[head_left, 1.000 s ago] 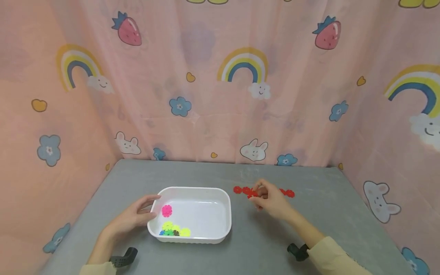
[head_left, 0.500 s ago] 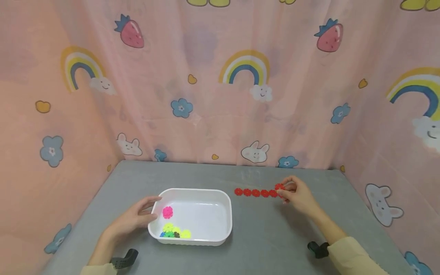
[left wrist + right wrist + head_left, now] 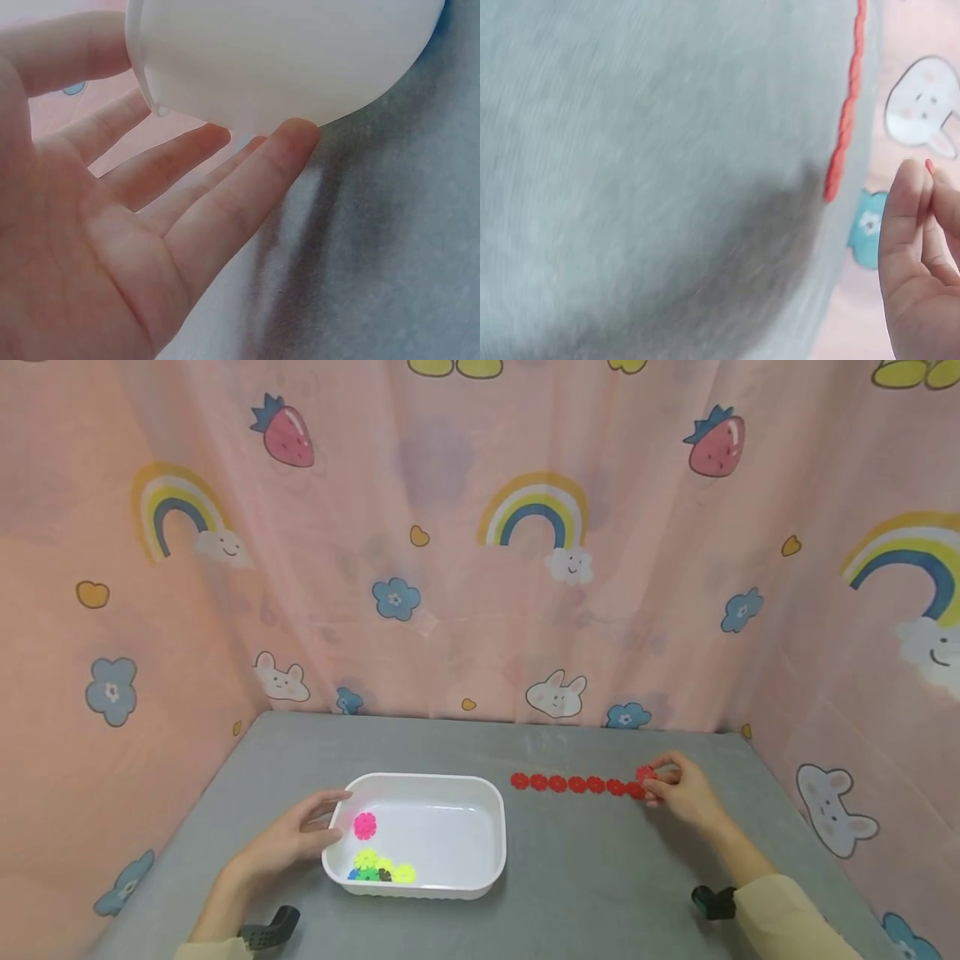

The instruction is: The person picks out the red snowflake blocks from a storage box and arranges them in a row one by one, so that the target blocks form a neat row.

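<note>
My right hand pinches a red flower-shaped plastic disc between thumb and fingers. Only the edge of that disc shows in the right wrist view. Below it, a row of red discs lies on the table, its right end right by my fingertips. My left hand touches the left end of a white rectangular tray. Seen from the left wrist, the fingers reach out along the tray's outer wall, loosely extended. Inside the tray sit a pink disc and several yellow, green, blue and dark ones.
A grey table carries the tray and the row. A pink patterned curtain hangs behind and on both sides. Black wrist devices, such as the right one, sit at both wrists near the table.
My right hand has moved right along the red row, placing more discs at its right end, which now reaches farther right. The left hand and tray have stayed put.
</note>
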`<control>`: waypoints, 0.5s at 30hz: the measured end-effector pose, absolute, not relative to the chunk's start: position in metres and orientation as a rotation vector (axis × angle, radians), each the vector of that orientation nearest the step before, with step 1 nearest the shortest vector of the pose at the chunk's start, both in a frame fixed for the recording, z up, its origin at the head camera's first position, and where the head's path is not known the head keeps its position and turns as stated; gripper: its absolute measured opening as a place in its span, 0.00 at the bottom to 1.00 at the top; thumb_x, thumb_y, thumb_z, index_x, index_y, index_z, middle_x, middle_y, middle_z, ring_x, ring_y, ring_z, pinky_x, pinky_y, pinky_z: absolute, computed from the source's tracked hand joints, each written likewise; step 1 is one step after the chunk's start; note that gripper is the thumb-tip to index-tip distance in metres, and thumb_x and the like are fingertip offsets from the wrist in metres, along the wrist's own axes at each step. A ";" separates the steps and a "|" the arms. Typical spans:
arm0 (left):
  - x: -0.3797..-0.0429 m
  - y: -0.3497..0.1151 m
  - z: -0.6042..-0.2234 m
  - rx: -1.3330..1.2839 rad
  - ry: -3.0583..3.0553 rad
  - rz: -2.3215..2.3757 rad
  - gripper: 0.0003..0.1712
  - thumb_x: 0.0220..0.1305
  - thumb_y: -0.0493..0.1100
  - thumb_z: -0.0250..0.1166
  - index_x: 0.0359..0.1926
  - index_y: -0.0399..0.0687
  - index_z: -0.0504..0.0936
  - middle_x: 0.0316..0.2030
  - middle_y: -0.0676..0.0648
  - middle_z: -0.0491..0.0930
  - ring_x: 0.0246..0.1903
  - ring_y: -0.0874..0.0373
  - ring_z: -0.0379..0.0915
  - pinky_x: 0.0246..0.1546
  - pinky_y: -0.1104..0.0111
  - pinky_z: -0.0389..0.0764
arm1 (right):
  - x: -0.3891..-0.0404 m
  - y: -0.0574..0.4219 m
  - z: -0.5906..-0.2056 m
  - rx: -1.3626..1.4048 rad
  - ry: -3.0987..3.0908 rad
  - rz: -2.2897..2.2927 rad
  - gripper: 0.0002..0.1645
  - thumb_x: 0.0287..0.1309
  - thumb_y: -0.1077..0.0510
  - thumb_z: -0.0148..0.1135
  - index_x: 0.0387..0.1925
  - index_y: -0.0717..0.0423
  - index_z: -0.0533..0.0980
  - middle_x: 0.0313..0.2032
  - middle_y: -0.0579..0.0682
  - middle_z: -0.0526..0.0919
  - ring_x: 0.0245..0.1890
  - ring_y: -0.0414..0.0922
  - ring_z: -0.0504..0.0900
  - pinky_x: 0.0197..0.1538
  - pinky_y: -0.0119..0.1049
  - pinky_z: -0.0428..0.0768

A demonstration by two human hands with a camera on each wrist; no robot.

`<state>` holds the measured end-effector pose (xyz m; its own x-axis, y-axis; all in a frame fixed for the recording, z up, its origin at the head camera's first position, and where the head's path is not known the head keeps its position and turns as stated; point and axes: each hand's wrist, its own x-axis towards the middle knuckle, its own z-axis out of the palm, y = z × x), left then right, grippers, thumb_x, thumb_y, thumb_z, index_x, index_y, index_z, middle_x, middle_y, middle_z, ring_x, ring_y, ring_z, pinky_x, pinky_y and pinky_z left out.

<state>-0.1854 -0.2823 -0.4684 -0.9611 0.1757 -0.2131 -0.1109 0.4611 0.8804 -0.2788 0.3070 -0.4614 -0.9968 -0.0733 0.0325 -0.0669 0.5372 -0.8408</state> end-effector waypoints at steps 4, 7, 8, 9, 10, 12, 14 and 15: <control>-0.185 -0.282 -0.468 0.059 2.442 1.503 0.38 0.66 0.53 0.68 0.73 0.51 0.66 0.75 0.32 0.58 0.71 0.26 0.56 0.61 0.36 0.71 | -0.282 0.315 -0.469 -0.088 2.762 -1.444 0.21 0.68 0.70 0.60 0.57 0.74 0.65 0.33 0.61 0.83 0.30 0.50 0.86 0.35 0.37 0.87; -0.185 -0.282 -0.468 0.061 2.442 1.505 0.38 0.66 0.52 0.68 0.73 0.51 0.66 0.74 0.32 0.58 0.71 0.26 0.55 0.61 0.36 0.71 | -0.283 0.319 -0.472 -0.040 2.766 -1.397 0.21 0.67 0.73 0.58 0.57 0.76 0.65 0.32 0.60 0.82 0.29 0.48 0.85 0.33 0.36 0.87; -0.185 -0.282 -0.468 0.062 2.440 1.509 0.38 0.66 0.52 0.68 0.73 0.51 0.67 0.74 0.32 0.58 0.71 0.26 0.55 0.60 0.36 0.72 | -0.284 0.320 -0.474 -0.027 2.763 -1.387 0.20 0.67 0.73 0.58 0.57 0.76 0.65 0.32 0.60 0.82 0.28 0.48 0.85 0.33 0.36 0.87; -0.184 -0.282 -0.468 0.062 2.439 1.510 0.38 0.66 0.52 0.68 0.73 0.51 0.67 0.74 0.32 0.58 0.71 0.26 0.55 0.60 0.36 0.72 | -0.285 0.321 -0.475 -0.016 2.760 -1.380 0.20 0.67 0.73 0.57 0.57 0.76 0.65 0.31 0.60 0.81 0.28 0.47 0.84 0.32 0.36 0.86; -0.184 -0.282 -0.468 0.061 2.441 1.509 0.38 0.66 0.52 0.68 0.73 0.51 0.67 0.74 0.32 0.58 0.71 0.26 0.55 0.60 0.37 0.72 | -0.285 0.322 -0.476 -0.006 2.756 -1.373 0.19 0.67 0.74 0.57 0.56 0.77 0.65 0.31 0.60 0.81 0.27 0.47 0.84 0.31 0.36 0.86; -0.185 -0.282 -0.468 0.058 2.442 1.511 0.37 0.66 0.52 0.68 0.73 0.51 0.67 0.74 0.32 0.59 0.71 0.26 0.56 0.60 0.37 0.73 | -0.287 0.325 -0.479 0.022 2.744 -1.364 0.19 0.67 0.74 0.56 0.56 0.77 0.65 0.31 0.59 0.81 0.27 0.46 0.83 0.31 0.35 0.86; -0.185 -0.282 -0.469 0.053 2.441 1.514 0.38 0.66 0.52 0.68 0.73 0.51 0.67 0.74 0.32 0.59 0.70 0.26 0.56 0.59 0.38 0.74 | -0.289 0.327 -0.483 0.036 2.733 -1.364 0.18 0.67 0.74 0.56 0.56 0.77 0.65 0.32 0.59 0.81 0.27 0.45 0.83 0.31 0.35 0.86; -0.185 -0.282 -0.469 0.051 2.442 1.515 0.38 0.66 0.51 0.68 0.73 0.51 0.67 0.74 0.32 0.59 0.70 0.26 0.56 0.59 0.38 0.74 | -0.290 0.328 -0.484 0.043 2.730 -1.360 0.18 0.67 0.74 0.55 0.55 0.77 0.66 0.32 0.59 0.81 0.27 0.45 0.82 0.31 0.34 0.86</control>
